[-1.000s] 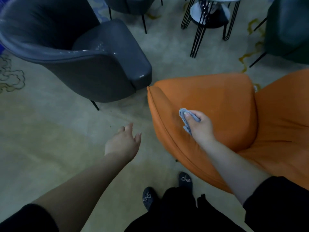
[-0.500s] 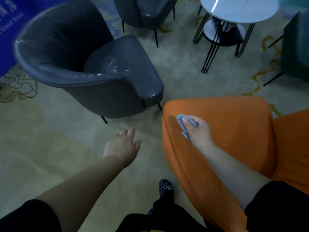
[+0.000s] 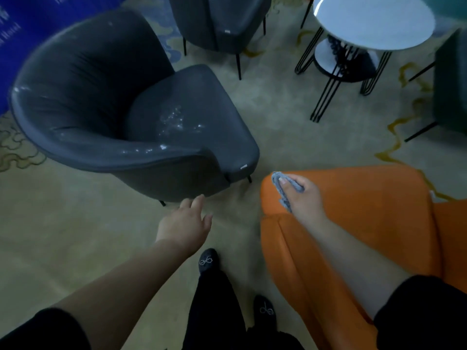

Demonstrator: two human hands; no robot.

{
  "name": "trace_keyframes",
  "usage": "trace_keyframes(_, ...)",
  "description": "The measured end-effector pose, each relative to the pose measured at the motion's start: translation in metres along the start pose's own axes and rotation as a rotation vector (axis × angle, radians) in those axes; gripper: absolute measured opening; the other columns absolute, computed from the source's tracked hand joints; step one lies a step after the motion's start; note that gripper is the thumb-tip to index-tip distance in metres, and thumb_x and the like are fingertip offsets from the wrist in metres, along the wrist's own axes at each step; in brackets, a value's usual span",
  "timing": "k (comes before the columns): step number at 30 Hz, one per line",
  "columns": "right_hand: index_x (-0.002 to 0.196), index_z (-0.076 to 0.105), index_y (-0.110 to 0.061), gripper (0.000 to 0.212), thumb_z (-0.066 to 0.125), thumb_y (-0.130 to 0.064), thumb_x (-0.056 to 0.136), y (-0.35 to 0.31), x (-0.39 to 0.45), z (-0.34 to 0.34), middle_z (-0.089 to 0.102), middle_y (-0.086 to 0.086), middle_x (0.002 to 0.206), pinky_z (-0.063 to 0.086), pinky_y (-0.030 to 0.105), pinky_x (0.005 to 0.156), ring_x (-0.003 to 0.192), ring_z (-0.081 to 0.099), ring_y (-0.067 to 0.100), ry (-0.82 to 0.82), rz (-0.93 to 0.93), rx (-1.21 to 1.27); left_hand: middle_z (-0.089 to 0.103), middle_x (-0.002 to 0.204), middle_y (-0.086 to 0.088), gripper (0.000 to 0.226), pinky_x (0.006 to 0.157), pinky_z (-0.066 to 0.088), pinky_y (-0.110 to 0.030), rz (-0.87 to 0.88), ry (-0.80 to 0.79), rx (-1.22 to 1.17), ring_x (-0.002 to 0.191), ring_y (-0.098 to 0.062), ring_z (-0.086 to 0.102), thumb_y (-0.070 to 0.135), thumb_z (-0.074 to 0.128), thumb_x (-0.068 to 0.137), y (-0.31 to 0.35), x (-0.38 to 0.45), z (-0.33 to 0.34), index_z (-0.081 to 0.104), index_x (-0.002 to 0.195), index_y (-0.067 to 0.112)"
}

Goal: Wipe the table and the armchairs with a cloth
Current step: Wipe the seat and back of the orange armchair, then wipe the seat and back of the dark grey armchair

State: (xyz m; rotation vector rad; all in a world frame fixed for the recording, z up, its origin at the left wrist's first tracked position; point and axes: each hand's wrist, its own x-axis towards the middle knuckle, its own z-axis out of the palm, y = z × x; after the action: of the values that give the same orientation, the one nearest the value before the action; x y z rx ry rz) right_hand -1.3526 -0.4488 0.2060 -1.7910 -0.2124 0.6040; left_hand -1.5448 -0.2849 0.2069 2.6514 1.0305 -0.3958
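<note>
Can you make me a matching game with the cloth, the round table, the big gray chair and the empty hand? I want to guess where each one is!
Things:
1. cloth
2. round table
3. gray armchair
4. left hand

Places:
A. top right, on black wire legs
B. over the carpet, holding nothing
C. in the right hand, on the orange armchair
D. on the left, whitish specks on its seat

Pairs: 1-C, 2-A, 3-D, 4-B
</note>
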Motion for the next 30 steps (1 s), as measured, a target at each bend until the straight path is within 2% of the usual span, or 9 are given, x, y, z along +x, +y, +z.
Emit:
trace_keyframes(3,0.071,0.069,-0.034,0.023,0.064,-0.020,0.088,-0.012,0.023,0.025,0.065,-0.010,0.064,0.052,0.025,0.050,0.058,0.061,0.009,0.052,0.013,-0.005,0.044,0.136,-0.001,0.059,0.083,0.047,-0.038,0.072,-0.012,0.015,0.116,-0.025,0.050,0.054,0.027,0.095,-0.012,0.030,-0.015,0.020,0.147,0.027)
trace_keyframes(6,0.075,0.069,-0.032,0.017,0.063,-0.023,0.089,-0.023,0.047,0.048,0.067,-0.007,0.068,0.052,0.029,0.056,0.062,0.064,0.014,0.087,-0.010,-0.025,0.045,0.135,0.000,0.059,0.085,0.048,-0.038,0.163,0.014,0.033,0.114,-0.024,0.051,0.054,0.028,0.095,-0.023,0.062,-0.035,0.021,0.147,0.027)
trace_keyframes(11,0.072,0.068,-0.037,0.022,0.064,-0.022,0.088,-0.037,0.073,0.078,0.068,-0.007,0.071,0.057,0.031,0.061,0.066,0.065,0.012,0.151,-0.027,-0.017,0.047,0.131,0.000,0.055,0.086,0.048,-0.037,0.254,0.077,0.010,0.114,-0.023,0.051,0.050,0.032,0.095,-0.046,0.105,-0.065,0.028,0.144,0.025)
trace_keyframes(14,0.073,0.069,-0.034,0.021,0.064,-0.020,0.088,-0.045,0.087,0.086,0.068,-0.004,0.072,0.055,0.026,0.056,0.063,0.064,0.007,0.185,-0.027,0.001,0.049,0.129,-0.001,0.051,0.089,0.047,-0.038,0.266,0.110,-0.013,0.116,-0.023,0.048,0.047,0.035,0.096,-0.055,0.127,-0.077,0.033,0.141,0.025)
trace_keyframes(20,0.079,0.067,-0.031,0.014,0.064,-0.021,0.088,-0.063,0.128,0.099,0.065,-0.015,0.069,0.052,0.019,0.062,0.062,0.060,-0.003,0.184,-0.075,-0.112,0.047,0.128,-0.001,0.051,0.090,0.047,-0.036,0.251,0.131,0.006,0.116,-0.021,0.044,0.046,0.036,0.096,-0.065,0.163,-0.092,0.035,0.140,0.023)
trace_keyframes(24,0.081,0.066,-0.028,0.012,0.064,-0.018,0.088,-0.073,0.168,0.110,0.062,-0.021,0.071,0.039,0.000,0.057,0.062,0.056,-0.017,0.157,-0.113,-0.143,0.048,0.127,0.000,0.049,0.088,0.046,-0.035,0.223,0.125,0.033,0.113,-0.022,0.045,0.044,0.039,0.095,-0.066,0.195,-0.097,0.038,0.140,0.023)
trace_keyframes(26,0.080,0.066,-0.031,0.014,0.064,-0.019,0.088,-0.074,0.193,0.112,0.064,-0.017,0.073,0.043,0.004,0.062,0.065,0.058,-0.013,0.126,-0.108,-0.138,0.049,0.127,-0.001,0.048,0.086,0.045,-0.035,0.190,0.108,0.046,0.112,-0.023,0.045,0.044,0.040,0.095,-0.066,0.216,-0.101,0.039,0.139,0.023)
trace_keyframes(29,0.088,0.070,-0.024,0.009,0.062,-0.020,0.089,-0.074,0.239,0.113,0.068,-0.006,0.077,0.053,0.027,0.072,0.072,0.062,0.005,0.037,-0.047,-0.102,0.047,0.127,0.000,0.048,0.087,0.043,-0.035,0.128,0.073,0.069,0.114,-0.022,0.043,0.044,0.039,0.096,-0.063,0.252,-0.104,0.038,0.139,0.024)
trace_keyframes(30,0.087,0.070,-0.025,0.009,0.062,-0.021,0.089,-0.073,0.250,0.114,0.068,-0.007,0.077,0.054,0.030,0.072,0.071,0.063,0.006,0.014,-0.035,-0.094,0.047,0.127,0.000,0.048,0.088,0.043,-0.035,0.114,0.062,0.080,0.115,-0.022,0.043,0.044,0.038,0.096,-0.063,0.260,-0.106,0.038,0.139,0.024)
